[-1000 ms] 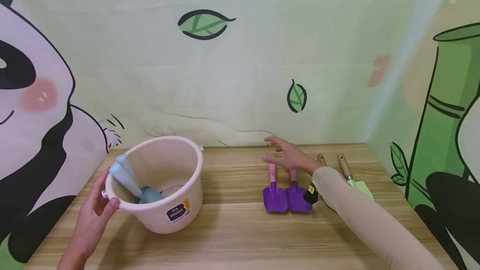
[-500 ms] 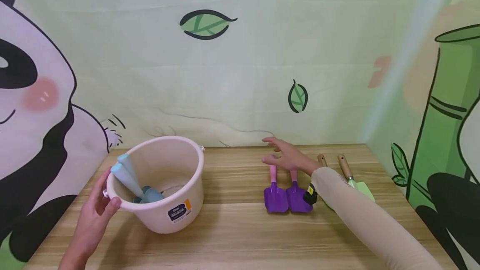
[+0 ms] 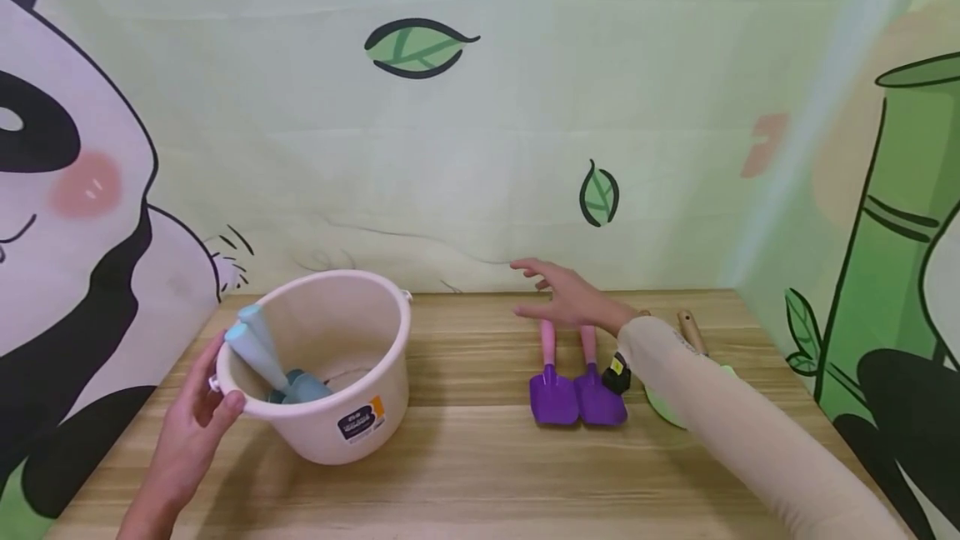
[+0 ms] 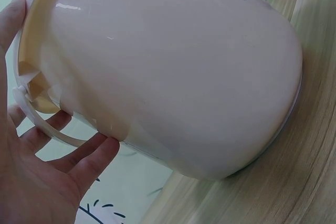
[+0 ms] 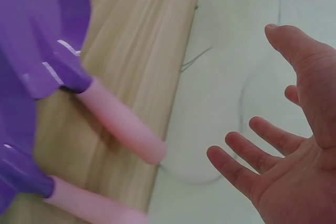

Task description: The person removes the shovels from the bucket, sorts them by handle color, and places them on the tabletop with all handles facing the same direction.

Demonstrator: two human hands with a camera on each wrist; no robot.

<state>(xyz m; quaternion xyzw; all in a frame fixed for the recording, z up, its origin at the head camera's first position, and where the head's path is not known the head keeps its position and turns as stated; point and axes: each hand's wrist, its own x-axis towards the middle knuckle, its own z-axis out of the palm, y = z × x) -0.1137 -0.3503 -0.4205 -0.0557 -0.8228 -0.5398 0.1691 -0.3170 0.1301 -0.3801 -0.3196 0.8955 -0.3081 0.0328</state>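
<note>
On the table's left side stands a pale pink bucket (image 3: 337,432), with two light-blue-handled hand shovels (image 3: 258,357) leaning inside it. My left hand (image 3: 191,432) holds the bucket at its left rim; in the left wrist view the thumb (image 4: 13,17) is at the rim and fingertips touch the wall beside the bail handle (image 4: 44,127). Two small purple shovels (image 3: 553,398) with pink handles lie side by side to the right. Just above their handle ends, my right hand (image 3: 573,294) hovers with fingers spread, holding nothing. In the right wrist view the handles (image 5: 123,124) are apart from the fingers.
Light green trowels (image 3: 667,408) with wooden handles (image 3: 692,332) lie at the right, partly hidden by the right sleeve (image 3: 720,407). A printed cloth backdrop (image 3: 480,148) rises behind the wooden table (image 3: 480,473) and along its sides.
My right hand has shifted slightly left and up, showing more of the pink handles. The sleeve covers more of the green trowels. My left hand stays at the bucket.
</note>
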